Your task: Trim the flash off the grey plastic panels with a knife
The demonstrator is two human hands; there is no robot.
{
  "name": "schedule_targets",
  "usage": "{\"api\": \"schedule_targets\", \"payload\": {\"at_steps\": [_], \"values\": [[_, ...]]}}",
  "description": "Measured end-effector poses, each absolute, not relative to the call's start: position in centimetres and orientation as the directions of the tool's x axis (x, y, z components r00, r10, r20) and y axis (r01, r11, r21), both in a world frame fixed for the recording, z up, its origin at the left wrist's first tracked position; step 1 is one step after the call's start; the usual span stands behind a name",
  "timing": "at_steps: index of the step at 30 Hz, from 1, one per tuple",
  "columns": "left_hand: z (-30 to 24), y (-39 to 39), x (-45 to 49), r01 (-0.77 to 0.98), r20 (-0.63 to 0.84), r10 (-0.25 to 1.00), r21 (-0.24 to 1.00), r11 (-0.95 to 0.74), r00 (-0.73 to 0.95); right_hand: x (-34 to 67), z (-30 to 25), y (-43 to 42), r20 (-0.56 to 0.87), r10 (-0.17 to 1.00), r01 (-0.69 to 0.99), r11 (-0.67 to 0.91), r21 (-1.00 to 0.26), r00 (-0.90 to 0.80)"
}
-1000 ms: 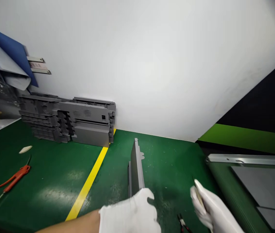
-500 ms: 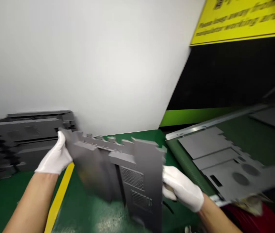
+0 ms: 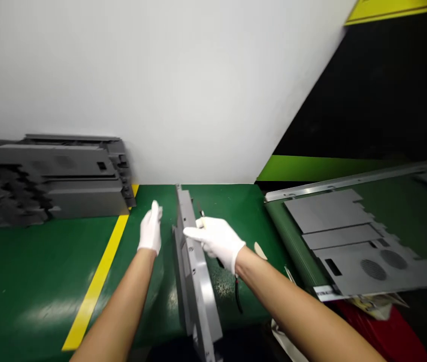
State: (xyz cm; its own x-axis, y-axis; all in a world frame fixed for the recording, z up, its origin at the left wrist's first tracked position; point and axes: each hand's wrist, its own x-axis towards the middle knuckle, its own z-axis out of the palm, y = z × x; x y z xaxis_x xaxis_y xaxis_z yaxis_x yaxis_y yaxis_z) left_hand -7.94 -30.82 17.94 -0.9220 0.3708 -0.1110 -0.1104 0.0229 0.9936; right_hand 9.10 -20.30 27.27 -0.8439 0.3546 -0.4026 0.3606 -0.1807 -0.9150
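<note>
Standing on edge at approx. 6 o'clock: grey panel (image 3: pixel 198 271). R. hand (image 3: pixel 219 239) on its upper edge; grip can't be confirmed. L. hand (image 3: pixel 150 231), 8 o'clock, uncurled, apart from panel. Label (image 3: pixel 324 293), 4 o'clock, conveyor (image 3: pixel 300 251) corner: illegible.

Smooth plastic-looking panel (image 3: pixel 199 281), glossy tabletop (image 3: pixel 47 271), matt wall (image 3: pixel 161 90)

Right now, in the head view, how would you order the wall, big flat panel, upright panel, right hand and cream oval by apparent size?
Largest to smallest, as seen:
1. wall
2. big flat panel
3. upright panel
4. right hand
5. cream oval
True sizes may differ, since nearness varies.
</note>
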Motion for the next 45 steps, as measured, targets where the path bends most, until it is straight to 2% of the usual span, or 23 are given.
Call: {"api": "schedule_targets", "payload": {"at_steps": [2,5,7,10,12,15,18,21,26,36,42,45], "values": [[20.5,-29.0,-9.3,-0.004,0.035,0.404,0.995,-0.095,-0.914,8.7,27.1,-19.9,-0.398,0.334,0.352,-0.192,-0.916,-0.855],[23.0,-25.8,-10.0,0.123,0.164,0.567,0.986,-0.11,-0.807,9.0,27.8,-19.9,-0.379,0.266,0.341,-0.178,-0.923,-0.886],[23.3,-24.5,-10.0,0.078,0.139,0.628,0.989,-0.124,-0.766,10.3,28.3,-20.2,-0.337,0.325,0.333,-0.071,-0.94,-0.883],[22.8,-24.2,-10.3,-0.006,0.097,0.597,0.986,-0.168,-0.797,13.6,28.7,-21.0,-0.223,0.46,0.355,0.224,-0.908,-0.859],[22.6,-24.6,-10.7,-0.009,0.089,0.58,0.986,-0.164,-0.81,16.3,29.1,-22.1,-0.189,0.441,0.39,0.424,-0.817,-0.877],[22.6,-25.1,-11.2,-0.035,0.063,0.623,0.989,-0.144,-0.78,19.2,30.0,-24.3,-0.228,0.353,0.414,0.655,-0.632,-0.907],[22.6,-24.9,-11.2,-0.086,0.032,0.634,0.984,-0.154,-0.772,20.0,30.6,-26.2,-0.23,0.338,0.408,0.789,-0.459,-0.913],[22.5,-24.6,-11.1,-0.101,0.028,0.629,0.98,-0.169,-0.777,19.5,30.7,-26.9,-0.175,0.293,0.337,0.878,-0.339,-0.94],[22.2,-24.3,-10.8,-0.075,0.051,0.601,0.98,-0.183,-0.798,19.3,31.1,-26.8,-0.177,0.264,0.301,0.925,-0.23,-0.948],[21.9,-23.5,-10.7,-0.099,0.009,0.578,0.983,-0.156,-0.816,20.2,32.1,-26.1,-0.256,0.238,0.306,0.913,-0.269,-0.937],[22.3,-23.6,-10.6,-0.045,0.038,0.571,0.991,-0.129,-0.82,20.5,31.8,-26.1,-0.262,0.097,0.163,0.957,-0.241,-0.96],[22.4,-23.7,-10.6,-0.031,0.041,0.568,0.993,-0.117,-0.822,20.4,31.6,-26.2,-0.239,0.102,0.155,0.964,-0.216,-0.966]]}}
